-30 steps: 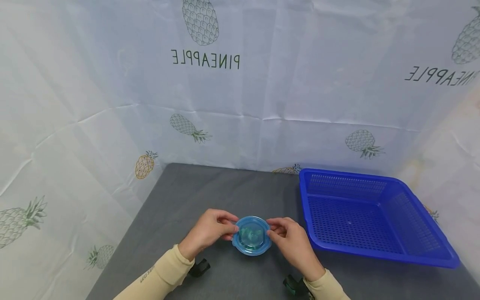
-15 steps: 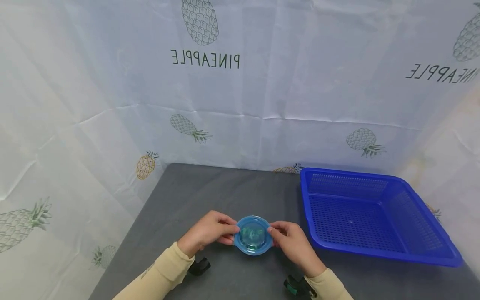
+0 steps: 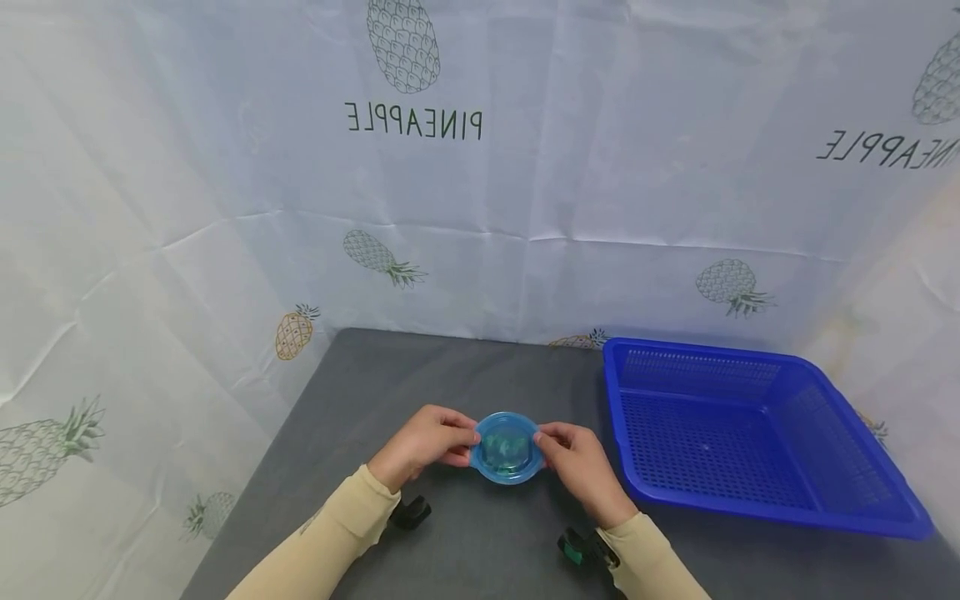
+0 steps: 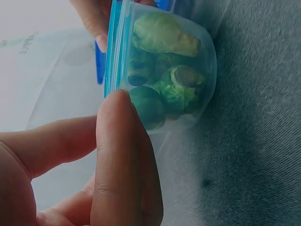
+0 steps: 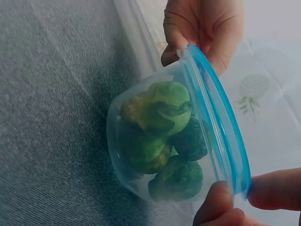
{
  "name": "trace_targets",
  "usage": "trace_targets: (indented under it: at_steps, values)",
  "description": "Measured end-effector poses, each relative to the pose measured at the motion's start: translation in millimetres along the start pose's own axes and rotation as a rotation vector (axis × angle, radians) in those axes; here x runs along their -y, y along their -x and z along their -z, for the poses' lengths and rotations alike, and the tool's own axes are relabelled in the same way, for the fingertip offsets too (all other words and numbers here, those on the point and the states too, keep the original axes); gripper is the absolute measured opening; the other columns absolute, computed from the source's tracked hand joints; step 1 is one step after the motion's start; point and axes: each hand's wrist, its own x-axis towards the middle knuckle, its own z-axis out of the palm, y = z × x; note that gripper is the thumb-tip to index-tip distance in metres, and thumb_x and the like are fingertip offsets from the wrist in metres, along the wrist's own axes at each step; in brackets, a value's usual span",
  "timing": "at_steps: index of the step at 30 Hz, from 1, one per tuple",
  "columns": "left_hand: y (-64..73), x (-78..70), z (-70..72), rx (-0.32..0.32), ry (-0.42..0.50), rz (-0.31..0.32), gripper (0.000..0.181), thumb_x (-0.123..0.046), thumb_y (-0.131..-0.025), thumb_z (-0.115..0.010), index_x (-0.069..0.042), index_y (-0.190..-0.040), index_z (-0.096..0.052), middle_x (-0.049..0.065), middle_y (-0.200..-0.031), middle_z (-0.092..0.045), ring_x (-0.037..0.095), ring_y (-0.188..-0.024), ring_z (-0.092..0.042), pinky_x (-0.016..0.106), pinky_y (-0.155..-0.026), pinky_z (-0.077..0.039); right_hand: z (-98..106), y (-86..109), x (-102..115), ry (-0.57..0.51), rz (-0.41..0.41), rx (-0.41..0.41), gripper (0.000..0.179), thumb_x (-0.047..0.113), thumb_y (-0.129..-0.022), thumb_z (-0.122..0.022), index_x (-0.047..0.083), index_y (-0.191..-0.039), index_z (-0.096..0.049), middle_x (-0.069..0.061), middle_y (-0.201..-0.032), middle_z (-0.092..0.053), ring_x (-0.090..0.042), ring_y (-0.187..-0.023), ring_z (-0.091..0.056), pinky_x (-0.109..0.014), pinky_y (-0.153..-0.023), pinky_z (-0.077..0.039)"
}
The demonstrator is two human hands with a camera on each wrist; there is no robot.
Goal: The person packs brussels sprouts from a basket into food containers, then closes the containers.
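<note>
A small round food container [image 3: 507,450], clear with a blue lid [image 5: 223,120], is between the two hands at the table's middle. Several green Brussels sprouts [image 4: 181,89] show through its wall. At its left edge, the left hand [image 3: 429,442] pinches the rim, thumb on top and fingers beneath. The right hand [image 3: 581,465] grips the opposite edge in the same way. Both wrist views show the lid seated across the top, with fingertips right at its rim. The container's base is close over the grey cloth.
A large blue plastic basket [image 3: 750,504] with slotted walls stands on the right of the grey-covered table [image 3: 420,375]. Behind and to the sides hangs a white pineapple-print curtain [image 3: 600,183]. Dark wrist-worn devices sit under both forearms.
Both thumbs and fingers have closed in on the rim. Over the last half second, the hands and the container have moved slightly away from the person, the hands keeping their pinch.
</note>
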Motion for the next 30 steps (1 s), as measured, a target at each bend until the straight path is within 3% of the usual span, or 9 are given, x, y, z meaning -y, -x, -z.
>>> trace_targets:
  at_steps: [9, 30]
  values:
    - [-4.6, -1.9, 1.2, -0.002, 0.001, 0.009, 0.036, -0.022, -0.101, -0.078, -0.001, -0.13, -0.075, 0.012, -0.098, -0.076, 0.014, -0.078, -0.074, 0.042, -0.085, -0.069, -1.3, -5.8, -7.2, -0.063, 0.005, -0.013, 0.031, 0.017, -0.108, -0.067, -0.005, -0.128, -0.073, -0.009, -0.09, -0.07, -0.018, -0.076, -0.064, -0.029, -0.068, -0.058]
    - [-16.1, 4.6, -2.4, 0.008, 0.049, 0.029, 0.034, -0.018, -0.099, -0.079, 0.002, -0.125, -0.073, 0.011, -0.093, -0.073, 0.014, -0.075, -0.071, 0.036, -0.078, -0.07, 1.4, -14.6, -16.7, -0.231, -0.038, 0.105, 0.029, 0.018, -0.108, -0.068, -0.005, -0.125, -0.068, -0.002, -0.079, -0.067, -0.015, -0.069, -0.065, -0.024, -0.065, -0.057]
